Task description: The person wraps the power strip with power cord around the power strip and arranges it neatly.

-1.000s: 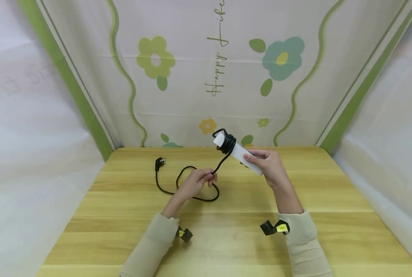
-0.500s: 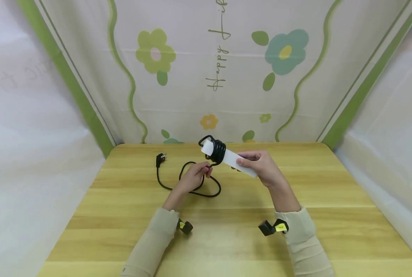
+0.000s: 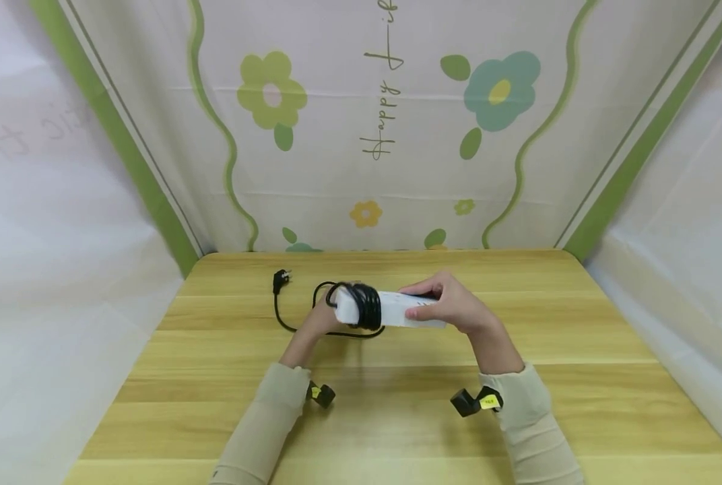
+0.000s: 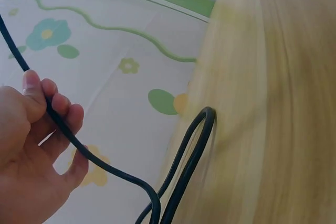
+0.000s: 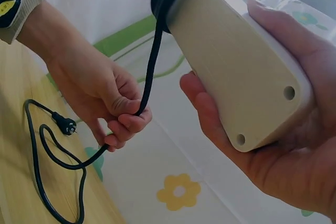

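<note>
A white power strip point(image 3: 394, 309) is held above the table, lying nearly level in the head view. Several turns of its black cord point(image 3: 370, 307) are wound round the left end. My right hand point(image 3: 454, 304) grips the other end between thumb and fingers; the right wrist view shows the plain underside of the strip point(image 5: 236, 66) with two round holes. My left hand point(image 4: 37, 140) pinches the cord between thumb and fingers below the winding. In the head view the left hand point(image 3: 319, 319) is partly hidden behind the strip.
The loose part of the cord point(image 3: 285, 326) loops over the wooden table point(image 3: 391, 417), ending in a black plug point(image 3: 280, 280) at the back left. A flower-printed cloth point(image 3: 324, 162) hangs behind the table, with white sheets point(image 3: 64, 236) at both sides.
My right hand has swung the power strip leftward and lower, turning it from a slant to nearly level. My left hand keeps the cord and has slipped behind the strip in the head view.
</note>
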### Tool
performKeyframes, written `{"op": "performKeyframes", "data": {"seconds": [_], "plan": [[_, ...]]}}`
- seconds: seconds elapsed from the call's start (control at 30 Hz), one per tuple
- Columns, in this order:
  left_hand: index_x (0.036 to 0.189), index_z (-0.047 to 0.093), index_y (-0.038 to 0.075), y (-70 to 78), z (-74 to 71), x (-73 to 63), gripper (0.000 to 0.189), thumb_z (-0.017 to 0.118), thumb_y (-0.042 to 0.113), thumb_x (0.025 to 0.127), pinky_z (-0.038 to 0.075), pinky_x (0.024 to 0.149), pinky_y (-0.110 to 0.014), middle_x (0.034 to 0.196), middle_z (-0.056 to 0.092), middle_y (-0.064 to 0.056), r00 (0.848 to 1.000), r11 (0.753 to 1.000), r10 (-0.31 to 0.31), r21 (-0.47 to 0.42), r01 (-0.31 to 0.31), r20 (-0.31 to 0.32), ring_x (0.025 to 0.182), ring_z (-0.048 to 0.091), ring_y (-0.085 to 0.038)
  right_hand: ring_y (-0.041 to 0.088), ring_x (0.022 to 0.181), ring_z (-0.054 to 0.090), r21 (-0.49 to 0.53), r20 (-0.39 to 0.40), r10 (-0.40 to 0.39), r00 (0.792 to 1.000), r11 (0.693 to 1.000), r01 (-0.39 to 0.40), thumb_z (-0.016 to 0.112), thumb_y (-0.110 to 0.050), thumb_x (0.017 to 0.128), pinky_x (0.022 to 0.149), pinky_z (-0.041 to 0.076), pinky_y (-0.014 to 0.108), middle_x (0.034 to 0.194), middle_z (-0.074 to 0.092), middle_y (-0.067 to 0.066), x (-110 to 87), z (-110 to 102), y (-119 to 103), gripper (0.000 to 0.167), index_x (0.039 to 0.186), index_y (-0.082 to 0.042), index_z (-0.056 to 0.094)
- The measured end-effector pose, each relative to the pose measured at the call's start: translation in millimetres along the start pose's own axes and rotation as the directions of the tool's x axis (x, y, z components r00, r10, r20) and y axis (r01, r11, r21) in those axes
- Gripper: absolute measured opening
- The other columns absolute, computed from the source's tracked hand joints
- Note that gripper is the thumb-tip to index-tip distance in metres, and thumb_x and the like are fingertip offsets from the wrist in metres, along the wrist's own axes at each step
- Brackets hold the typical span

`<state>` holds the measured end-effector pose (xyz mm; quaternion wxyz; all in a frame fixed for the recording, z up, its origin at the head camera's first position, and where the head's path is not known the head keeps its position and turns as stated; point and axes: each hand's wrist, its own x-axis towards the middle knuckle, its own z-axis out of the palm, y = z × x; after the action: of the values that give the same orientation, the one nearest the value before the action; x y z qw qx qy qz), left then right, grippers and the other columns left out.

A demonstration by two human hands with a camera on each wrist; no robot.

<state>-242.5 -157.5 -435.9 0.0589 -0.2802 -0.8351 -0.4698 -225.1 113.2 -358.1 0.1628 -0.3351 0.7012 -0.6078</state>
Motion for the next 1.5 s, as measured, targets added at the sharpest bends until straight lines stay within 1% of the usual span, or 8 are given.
{"op": "performKeyframes", "data": {"seconds": [0.1, 0.2, 0.5, 0.73, 1.0, 1.1, 1.23, 1.5], "plan": [[0.099, 0.064, -0.002, 0.5, 0.2, 5.0, 0.005, 0.061, 0.000, 0.096, 0.051, 0.079, -0.035, 0.093, 0.067, -0.018, 0.993, 0.993, 0.117, -0.030, -0.116, 0.033, 0.083, 0.061, -0.029, 0.011, 0.075, 0.069, -0.041, 0.083, -0.012, 0.996, 0.999, 0.016, 0.079, -0.005, 0.082, 0.065, 0.058, 0.027, 0.095, 0.077, -0.003, 0.0, 0, 0, 0.043, 0.117, 0.016, 0.065], [0.089, 0.063, 0.004, 1.1, -2.3, 8.7, 0.018, 0.051, 0.004, 0.103, 0.047, 0.070, -0.027, 0.082, 0.064, -0.011, 0.986, 0.986, 0.162, 0.033, -0.162, 0.030, 0.071, 0.055, -0.018, 0.010, 0.070, 0.067, -0.094, 0.141, -0.007, 0.990, 0.995, 0.020, 0.079, -0.005, 0.082, 0.060, 0.055, 0.026, 0.092, 0.077, 0.004, 0.2, 0, 1, 0.038, 0.116, 0.010, 0.069], [0.093, 0.071, 0.009, 17.6, -25.3, 0.2, 0.006, 0.066, 0.013, 0.094, 0.049, 0.066, -0.028, 0.091, 0.071, -0.004, 0.987, 0.936, 0.155, 0.324, -0.136, -0.033, 0.073, 0.058, -0.012, 0.012, 0.067, 0.067, -0.374, 0.201, 0.049, 0.978, 0.927, 0.031, 0.085, -0.023, 0.079, 0.056, 0.055, 0.028, 0.097, 0.078, 0.006, -1.8, -2, 0, 0.039, 0.113, -0.006, 0.075], [0.089, 0.075, 0.007, 34.2, -32.2, -3.7, 0.006, 0.075, 0.013, 0.087, 0.052, 0.076, -0.036, 0.086, 0.074, -0.004, 0.968, 0.884, 0.232, 0.437, -0.168, -0.096, 0.071, 0.060, -0.013, 0.009, 0.071, 0.067, -0.520, 0.117, 0.125, 0.985, 0.853, -0.046, 0.088, -0.039, 0.075, 0.059, 0.055, 0.028, 0.100, 0.077, 0.003, -0.8, 3, 6, 0.051, 0.113, -0.008, 0.076], [0.081, 0.077, 0.010, 65.5, -28.1, -8.1, 0.006, 0.083, 0.012, 0.081, 0.056, 0.078, -0.039, 0.078, 0.074, -0.001, 0.925, 0.755, 0.359, 0.622, -0.207, -0.128, 0.073, 0.069, -0.017, 0.008, 0.070, 0.064, -0.629, 0.008, 0.139, 0.990, 0.771, -0.103, 0.086, -0.045, 0.075, 0.059, 0.053, 0.026, 0.096, 0.076, 0.003, 2.7, 9, 7, 0.058, 0.116, -0.005, 0.075], [0.081, 0.077, 0.009, 77.2, -25.5, -9.9, 0.008, 0.084, 0.013, 0.081, 0.057, 0.071, -0.032, 0.076, 0.073, -0.002, 0.927, 0.726, 0.351, 0.662, -0.183, -0.129, 0.068, 0.068, -0.016, 0.008, 0.066, 0.062, -0.655, -0.042, 0.143, 0.989, 0.743, -0.135, 0.086, -0.045, 0.075, 0.057, 0.051, 0.026, 0.092, 0.076, 0.003, 4.8, 11, 5, 0.056, 0.114, -0.006, 0.076], [0.082, 0.077, 0.007, 89.0, -21.7, -12.7, 0.010, 0.083, 0.015, 0.082, 0.054, 0.060, -0.026, 0.076, 0.072, -0.003, 0.941, 0.743, 0.299, 0.658, -0.126, -0.158, 0.064, 0.066, -0.015, 0.008, 0.062, 0.060, -0.690, -0.096, 0.132, 0.987, 0.705, -0.161, 0.085, -0.045, 0.075, 0.055, 0.050, 0.026, 0.088, 0.075, 0.002, 7.4, 12, 5, 0.054, 0.113, -0.007, 0.076], [0.096, 0.077, 0.003, 99.2, -9.8, -12.5, 0.010, 0.072, 0.010, 0.092, 0.057, 0.062, -0.026, 0.087, 0.076, -0.010, 0.963, 0.827, 0.189, 0.560, -0.052, -0.190, 0.069, 0.070, -0.017, 0.015, 0.076, 0.063, -0.725, -0.281, 0.054, 0.958, 0.642, -0.249, 0.085, -0.047, 0.075, 0.063, 0.049, 0.027, 0.102, 0.076, 0.009, 5.6, 9, 6, 0.060, 0.119, -0.008, 0.073]]}}
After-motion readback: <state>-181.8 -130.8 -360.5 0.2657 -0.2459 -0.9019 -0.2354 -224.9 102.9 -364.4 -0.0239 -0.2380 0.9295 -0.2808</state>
